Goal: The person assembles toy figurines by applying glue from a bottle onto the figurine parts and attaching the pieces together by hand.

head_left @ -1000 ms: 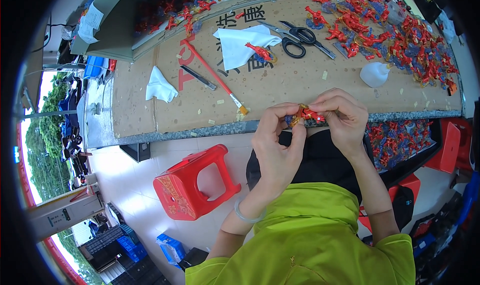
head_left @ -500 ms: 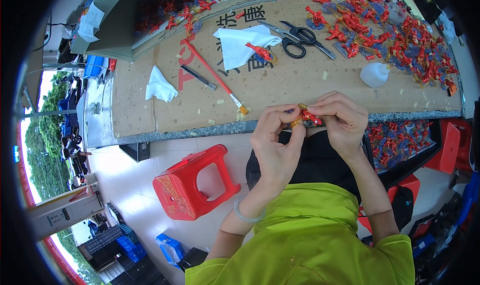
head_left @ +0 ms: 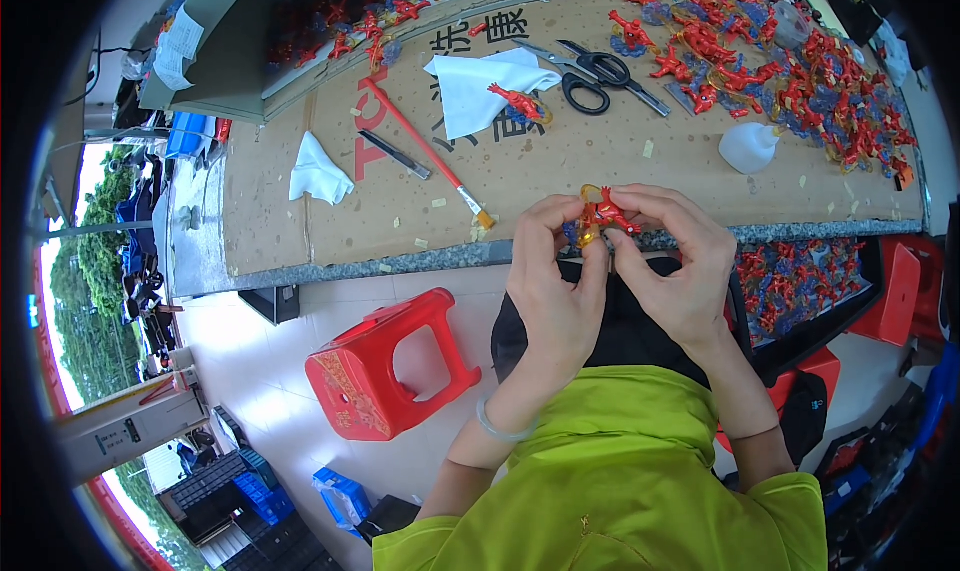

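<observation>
Between my two hands, at the near edge of the cardboard-covered table, is a small red plastic figurine (head_left: 607, 211) with a clear yellow and blue part on its left side. My left hand (head_left: 556, 266) pinches the yellow and blue part between thumb and fingers. With curled fingers, my right hand (head_left: 680, 256) grips the red body from the right. A similar red figurine (head_left: 520, 102) lies on a white cloth (head_left: 470, 91) farther back. To the left of my hands rests a paintbrush (head_left: 430, 151) with a red handle, beside dark tweezers (head_left: 396, 155).
Black-handled scissors (head_left: 588, 95) and a white squeeze bottle (head_left: 750, 148) are on the table (head_left: 580, 161). Many red figurines (head_left: 840, 101) are heaped at the right. More fill a box (head_left: 340, 31) at the back and a tray (head_left: 800, 281) by my right side. A red stool (head_left: 350, 391) stands on the floor.
The figurine has turned and risen slightly, so more of its red body and yellow part shows. My right hand's fingers have opened wider around it.
</observation>
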`<state>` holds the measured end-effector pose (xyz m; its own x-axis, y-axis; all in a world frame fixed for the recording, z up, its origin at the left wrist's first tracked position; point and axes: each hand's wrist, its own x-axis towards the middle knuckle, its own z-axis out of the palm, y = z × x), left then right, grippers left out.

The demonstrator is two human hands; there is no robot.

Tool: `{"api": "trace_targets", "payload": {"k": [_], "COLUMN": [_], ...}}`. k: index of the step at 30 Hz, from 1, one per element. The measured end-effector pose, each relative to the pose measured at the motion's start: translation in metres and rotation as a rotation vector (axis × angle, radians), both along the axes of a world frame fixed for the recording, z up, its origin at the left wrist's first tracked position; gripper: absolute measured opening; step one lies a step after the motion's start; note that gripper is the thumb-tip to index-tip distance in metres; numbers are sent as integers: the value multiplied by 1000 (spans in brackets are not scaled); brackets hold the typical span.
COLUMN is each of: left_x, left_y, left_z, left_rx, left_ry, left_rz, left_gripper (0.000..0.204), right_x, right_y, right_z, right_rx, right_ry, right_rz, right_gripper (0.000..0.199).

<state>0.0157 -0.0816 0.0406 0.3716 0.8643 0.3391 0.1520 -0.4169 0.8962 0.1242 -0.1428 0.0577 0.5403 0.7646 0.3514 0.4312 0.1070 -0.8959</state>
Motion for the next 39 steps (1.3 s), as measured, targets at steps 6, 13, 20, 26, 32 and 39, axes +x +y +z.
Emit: {"api": "trace_targets", "payload": {"k": [6, 13, 20, 26, 32, 39], "left_x": [-3, -3, -2, -2, -1, -2], "left_y": [-5, -5, -6, -6, -7, -8], "left_z": [5, 3, 0, 1, 0, -2], "left_rx": [15, 2, 26, 90, 106, 100], "left_ry": [33, 21, -46, -63, -49, -44], "left_rz": [-2, -19, -3, 15, 26, 22], "left_gripper": [18, 19, 20, 21, 21, 20], "right_x": [-4, -4, -3, -5, -5, -4], "right_y": [6, 5, 5, 7, 5, 3], "right_z": [-1, -2, 3, 4, 2, 3], "right_rx": [61, 65, 59, 76, 65, 42], "right_ry": [-34, 106, 114, 91, 103, 103], "right_rz": [-60, -38, -26, -26, -21, -1], "right_gripper": [27, 25, 27, 31, 33, 33]}}
